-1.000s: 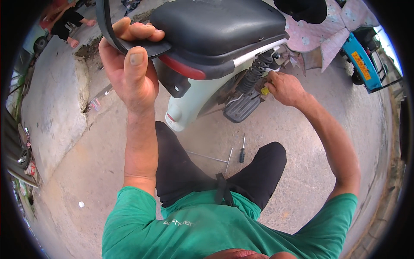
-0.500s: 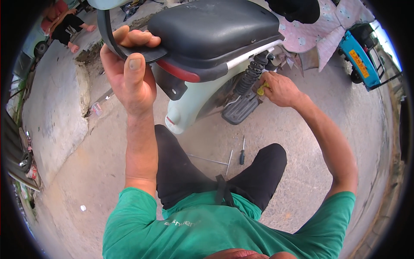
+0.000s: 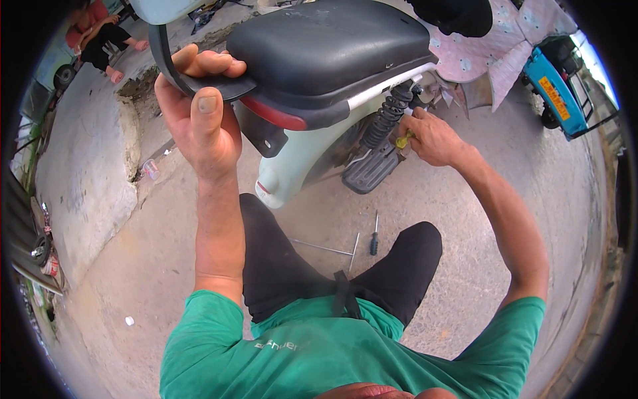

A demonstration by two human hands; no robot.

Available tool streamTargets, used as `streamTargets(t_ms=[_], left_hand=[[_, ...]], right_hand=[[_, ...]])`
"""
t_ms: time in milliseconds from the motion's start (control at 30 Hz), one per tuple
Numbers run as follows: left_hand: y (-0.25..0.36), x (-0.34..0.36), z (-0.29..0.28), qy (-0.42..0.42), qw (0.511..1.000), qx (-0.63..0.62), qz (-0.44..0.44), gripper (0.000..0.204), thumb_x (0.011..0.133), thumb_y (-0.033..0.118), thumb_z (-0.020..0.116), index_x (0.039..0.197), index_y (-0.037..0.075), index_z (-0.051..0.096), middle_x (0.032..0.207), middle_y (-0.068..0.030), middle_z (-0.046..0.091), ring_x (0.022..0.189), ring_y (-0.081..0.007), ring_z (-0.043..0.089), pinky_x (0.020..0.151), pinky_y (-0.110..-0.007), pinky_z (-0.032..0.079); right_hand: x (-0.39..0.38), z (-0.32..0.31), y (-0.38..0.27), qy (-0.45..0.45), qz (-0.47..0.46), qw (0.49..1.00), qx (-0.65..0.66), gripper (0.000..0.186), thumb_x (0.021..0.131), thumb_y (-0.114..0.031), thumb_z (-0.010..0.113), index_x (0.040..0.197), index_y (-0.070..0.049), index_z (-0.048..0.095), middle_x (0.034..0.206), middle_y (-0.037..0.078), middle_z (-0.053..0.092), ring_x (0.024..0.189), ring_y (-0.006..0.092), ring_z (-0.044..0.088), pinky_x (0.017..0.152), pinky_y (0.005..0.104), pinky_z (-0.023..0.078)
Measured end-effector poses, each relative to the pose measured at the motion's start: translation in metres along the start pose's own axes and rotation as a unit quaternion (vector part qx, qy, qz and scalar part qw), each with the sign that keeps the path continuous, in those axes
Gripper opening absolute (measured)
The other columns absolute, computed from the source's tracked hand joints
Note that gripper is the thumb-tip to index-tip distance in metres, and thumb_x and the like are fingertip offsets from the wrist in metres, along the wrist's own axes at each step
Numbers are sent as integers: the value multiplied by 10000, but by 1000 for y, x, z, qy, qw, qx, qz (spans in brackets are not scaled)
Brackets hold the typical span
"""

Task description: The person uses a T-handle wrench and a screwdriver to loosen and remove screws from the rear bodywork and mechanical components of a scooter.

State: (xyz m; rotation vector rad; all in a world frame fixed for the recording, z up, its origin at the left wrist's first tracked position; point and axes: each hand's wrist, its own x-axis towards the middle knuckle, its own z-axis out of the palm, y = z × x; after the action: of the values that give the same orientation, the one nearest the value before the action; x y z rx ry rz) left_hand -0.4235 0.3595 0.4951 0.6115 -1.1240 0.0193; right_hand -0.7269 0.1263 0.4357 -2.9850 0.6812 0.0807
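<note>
A scooter with a black seat (image 3: 325, 50) and a pale mint rear fender (image 3: 284, 178) stands before me, its tail toward me. My left hand (image 3: 207, 136) is wrapped round the black curved bracket (image 3: 163, 61) behind the seat, beside the red tail reflector (image 3: 274, 113). The thumb is on the near side, the other fingertips above. Below the seat's right side, my right hand (image 3: 435, 138) pinches a small yellow piece (image 3: 403, 141), mostly covered by my fingers; its kind is unclear. Close by are the black coil shock absorber (image 3: 385, 120) and a footrest (image 3: 371, 171).
On the concrete between my knees lie a T-handle wrench (image 3: 324, 248) and a screwdriver (image 3: 375, 239). A pink patterned cover (image 3: 465, 60) hangs at the scooter's front. Far right stands a blue vehicle (image 3: 558, 93); far left, a person (image 3: 100, 34) sits near a broken concrete ledge (image 3: 129, 133).
My right hand has shifted very slightly at the yellow piece. The left hand keeps its hold on the bracket, and the scooter stays in place.
</note>
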Motion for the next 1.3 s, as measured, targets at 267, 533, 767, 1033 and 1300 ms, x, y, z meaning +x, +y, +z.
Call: streamTargets(t_ms=[267, 533, 767, 1033, 1300], left_hand=[[2, -2, -2, -5, 1000, 28, -6, 608, 983, 392, 659, 1408, 2, 465, 1163, -163, 675, 1108, -273, 638, 1155, -512, 395], [2, -1, 1, -5, 1000, 27, -6, 612, 981, 394, 661, 1406, 0, 464, 1170, -161, 673, 1104, -270, 639, 1158, -513, 390], [3, -2, -4, 0, 999, 32, -11, 621, 975, 400, 672, 1405, 2, 467, 1173, -161, 673, 1092, -274, 645, 1157, -514, 388], [4, -1, 1, 4, 1000, 24, -17, 631, 968, 404, 682, 1408, 6, 467, 1168, -154, 677, 1094, -275, 651, 1162, -512, 380], [5, -2, 4, 8, 1000, 23, -19, 628, 968, 404, 686, 1408, 14, 468, 1170, -155, 676, 1107, -268, 650, 1175, -501, 366]], right_hand=[[12, -21, -28, -118, 209, 970, -42, 238, 912, -167, 594, 1105, -30, 570, 1056, 220, 654, 1026, 376, 651, 908, 489, 507], [-6, 6, -10, 62, 89, 989, 100, 311, 934, -241, 596, 1149, -19, 556, 1073, 234, 670, 1040, 412, 653, 916, 500, 515], [8, -14, -22, -102, 180, 978, 19, 410, 924, -319, 614, 1194, -13, 568, 1132, 240, 676, 1089, 414, 659, 945, 493, 518], [-8, -2, -12, 21, 105, 992, 66, 452, 939, -369, 605, 1210, -9, 570, 1170, 228, 684, 1103, 401, 661, 956, 479, 516], [-1, -7, -7, -74, 129, 989, 1, 343, 965, -319, 576, 1094, -4, 614, 1141, 225, 699, 1072, 399, 675, 918, 483, 532]])
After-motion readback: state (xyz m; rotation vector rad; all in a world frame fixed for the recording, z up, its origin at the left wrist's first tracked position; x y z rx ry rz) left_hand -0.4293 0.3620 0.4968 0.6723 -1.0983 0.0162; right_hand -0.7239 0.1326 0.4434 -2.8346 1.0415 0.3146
